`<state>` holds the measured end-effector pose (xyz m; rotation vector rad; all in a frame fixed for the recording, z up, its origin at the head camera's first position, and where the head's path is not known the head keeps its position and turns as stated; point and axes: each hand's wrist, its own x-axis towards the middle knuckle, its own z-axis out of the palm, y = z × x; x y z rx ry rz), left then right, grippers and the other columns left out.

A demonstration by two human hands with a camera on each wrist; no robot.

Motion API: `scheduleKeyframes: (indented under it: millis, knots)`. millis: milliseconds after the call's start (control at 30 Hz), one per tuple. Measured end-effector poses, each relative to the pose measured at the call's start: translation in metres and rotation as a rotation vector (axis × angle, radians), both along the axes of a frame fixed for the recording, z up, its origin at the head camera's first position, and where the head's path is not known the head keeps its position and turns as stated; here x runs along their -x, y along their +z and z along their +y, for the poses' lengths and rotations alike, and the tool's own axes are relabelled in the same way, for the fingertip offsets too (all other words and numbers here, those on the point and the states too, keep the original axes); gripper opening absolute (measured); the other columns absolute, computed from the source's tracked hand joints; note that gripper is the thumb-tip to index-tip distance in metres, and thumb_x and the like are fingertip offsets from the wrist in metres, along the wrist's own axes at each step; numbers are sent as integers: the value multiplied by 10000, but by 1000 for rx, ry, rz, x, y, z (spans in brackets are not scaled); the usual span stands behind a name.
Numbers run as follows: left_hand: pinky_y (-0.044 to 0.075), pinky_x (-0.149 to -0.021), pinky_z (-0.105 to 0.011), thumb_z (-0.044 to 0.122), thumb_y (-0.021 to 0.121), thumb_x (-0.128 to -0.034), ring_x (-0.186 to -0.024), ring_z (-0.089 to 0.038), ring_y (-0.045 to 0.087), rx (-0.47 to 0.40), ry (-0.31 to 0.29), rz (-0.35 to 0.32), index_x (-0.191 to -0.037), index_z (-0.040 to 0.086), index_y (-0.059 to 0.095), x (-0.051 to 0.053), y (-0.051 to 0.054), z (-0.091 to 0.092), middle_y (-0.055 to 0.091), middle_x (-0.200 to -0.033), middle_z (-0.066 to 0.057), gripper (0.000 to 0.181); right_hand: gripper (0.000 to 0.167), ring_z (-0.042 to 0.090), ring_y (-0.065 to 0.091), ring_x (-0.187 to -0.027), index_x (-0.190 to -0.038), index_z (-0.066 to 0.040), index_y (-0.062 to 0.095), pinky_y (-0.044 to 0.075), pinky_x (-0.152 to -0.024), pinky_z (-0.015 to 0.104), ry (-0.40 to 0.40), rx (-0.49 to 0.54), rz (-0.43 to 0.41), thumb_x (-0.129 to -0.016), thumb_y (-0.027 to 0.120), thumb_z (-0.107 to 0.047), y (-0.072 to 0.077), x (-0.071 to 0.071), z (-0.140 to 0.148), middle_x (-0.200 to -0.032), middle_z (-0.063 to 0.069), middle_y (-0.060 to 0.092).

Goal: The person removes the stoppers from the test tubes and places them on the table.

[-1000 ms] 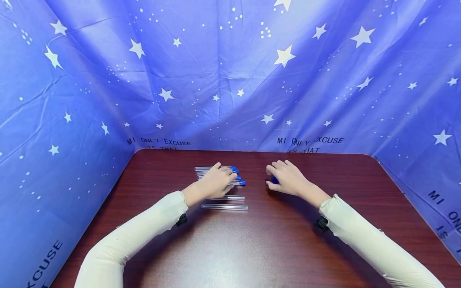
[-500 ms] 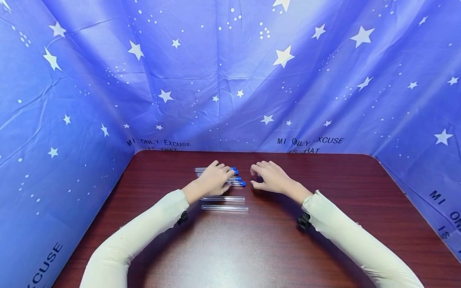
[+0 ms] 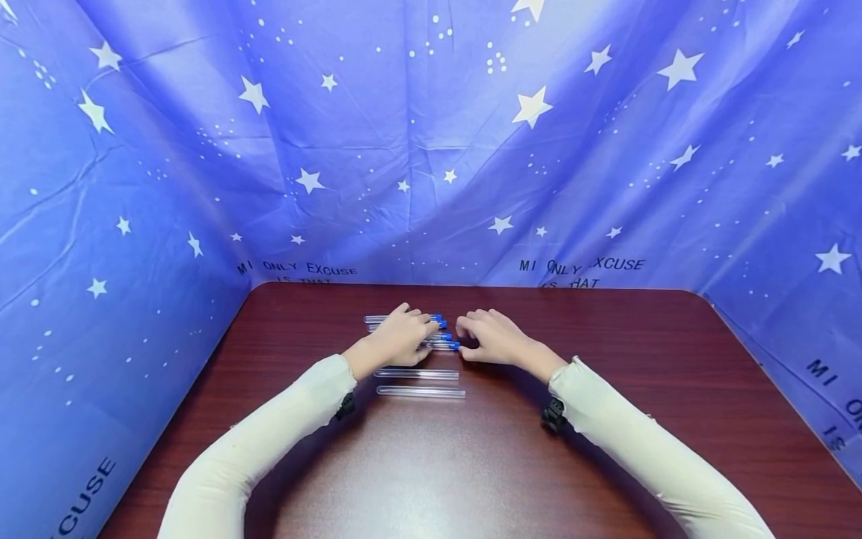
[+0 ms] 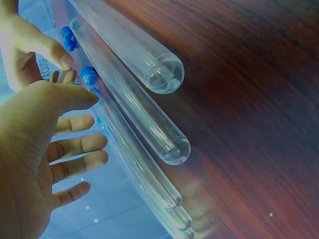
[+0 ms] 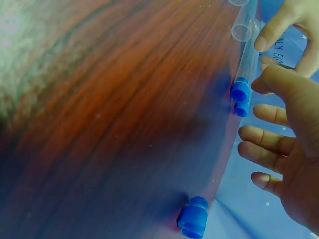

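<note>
Several clear test tubes with blue caps lie side by side on the table, their capped ends [image 3: 450,346] pointing right. My left hand [image 3: 399,338] is over them with fingers spread, hiding their middles; in the left wrist view its fingers [image 4: 79,144] look extended and grip nothing. My right hand [image 3: 497,338] is beside the capped ends, thumb near the closest blue cap [image 5: 240,90]; whether it touches is unclear. Its fingers are loosely bent, with nothing seen in them. Nearer the front lie two uncapped test tubes [image 3: 417,374], parallel to the others.
In the right wrist view, loose blue caps [image 5: 193,219] lie on the table, hidden in the head view. The dark red wooden table [image 3: 431,464] has a blue star-print curtain [image 3: 417,150] behind it and at both sides.
My right hand has moved left, from beside a blue cap to the capped tube ends. The left hand has stayed over the tubes with only a slight shift.
</note>
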<state>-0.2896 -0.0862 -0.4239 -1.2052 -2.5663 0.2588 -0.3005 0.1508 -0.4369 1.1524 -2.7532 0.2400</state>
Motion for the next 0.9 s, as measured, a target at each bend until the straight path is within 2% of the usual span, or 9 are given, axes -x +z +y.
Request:
scheduleKeyframes:
  millis: [400, 667, 900]
  knots:
    - [494, -868, -397, 374, 713, -903, -992, -204, 695, 40, 23, -82, -1107, 177, 693, 1, 4, 5, 744, -1079, -14, 284, 215, 123, 502, -741, -889, -178, 603, 370, -679, 295, -12, -18, -57, -811, 752, -313, 0, -1, -7, -774, -46, 534]
    - [483, -848, -394, 340, 717, -910, -989, -181, 693, 29, 19, -137, -982, 171, 659, 0, 2, 4, 715, -980, 20, 193, 191, 129, 502, -758, -894, -170, 622, 392, -707, 313, -20, -33, -76, -822, 741, -301, -2, -1, -11, -790, -43, 540]
    - [504, -884, -431, 336, 704, -919, -975, -180, 695, 35, 25, -170, -954, 171, 650, -1, 0, 5, 703, -965, 22, 177, 174, 128, 493, -755, -870, -178, 612, 381, -702, 309, -17, -48, -84, -830, 739, -289, -3, -5, -13, -788, -47, 531]
